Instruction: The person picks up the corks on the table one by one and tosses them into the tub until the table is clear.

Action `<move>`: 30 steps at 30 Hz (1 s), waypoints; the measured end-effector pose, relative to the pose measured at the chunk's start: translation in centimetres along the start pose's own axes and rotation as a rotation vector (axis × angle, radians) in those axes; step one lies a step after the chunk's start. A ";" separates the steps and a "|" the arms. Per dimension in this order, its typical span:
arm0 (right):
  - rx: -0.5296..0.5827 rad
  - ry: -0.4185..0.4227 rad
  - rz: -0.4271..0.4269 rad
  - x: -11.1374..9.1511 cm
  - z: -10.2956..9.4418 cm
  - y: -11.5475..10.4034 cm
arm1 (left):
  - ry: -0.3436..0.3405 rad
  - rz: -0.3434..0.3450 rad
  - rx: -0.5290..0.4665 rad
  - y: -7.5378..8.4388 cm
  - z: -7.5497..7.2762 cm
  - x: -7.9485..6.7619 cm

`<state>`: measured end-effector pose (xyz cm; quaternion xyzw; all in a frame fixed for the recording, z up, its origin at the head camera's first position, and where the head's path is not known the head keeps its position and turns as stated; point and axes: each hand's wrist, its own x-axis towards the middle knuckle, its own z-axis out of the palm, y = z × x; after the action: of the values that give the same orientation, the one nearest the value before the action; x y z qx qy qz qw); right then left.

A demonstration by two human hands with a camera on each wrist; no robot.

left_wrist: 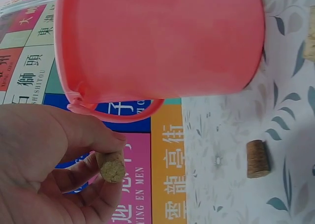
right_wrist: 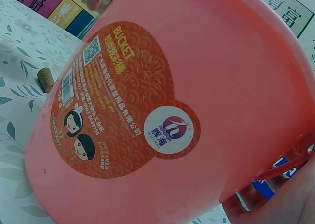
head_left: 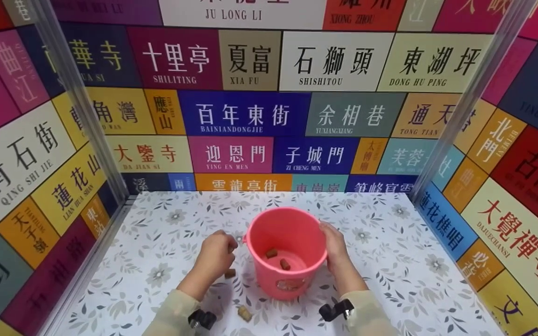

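A pink bucket (head_left: 291, 284) stands upright on the table, its open top tipped slightly toward the head view. Inside it lie two brown corks, one at the left (head_left: 272, 253) and another cork (head_left: 285, 265) nearer the middle. My left hand (head_left: 215, 254) is just left of the rim and pinches a cork (left_wrist: 112, 168) between thumb and fingers, seen end-on in the left wrist view. With my right hand (head_left: 336, 245) I grip the bucket's right side at the rim, beside the handle (right_wrist: 288, 165); some fingers are hidden behind it.
One cork (head_left: 230, 273) lies on the table under my left hand, and a paler cork (head_left: 244, 313) is nearer the front. The table (head_left: 157, 242) has a white leaf-patterned cover. Colourful lettered panels (head_left: 245, 114) wall it at the back and both sides.
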<state>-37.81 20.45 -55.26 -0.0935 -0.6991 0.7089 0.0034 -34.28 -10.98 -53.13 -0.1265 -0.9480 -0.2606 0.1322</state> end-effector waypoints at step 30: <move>0.009 0.023 -0.001 0.0 0.1 0.1 | 0.077 -0.013 -0.079 4.1 -2.1 3.7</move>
<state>-37.86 20.32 -55.36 -0.1011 -0.6960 0.7108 0.0122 -36.11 -8.05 -48.35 -0.1152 -0.9319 -0.3035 0.1615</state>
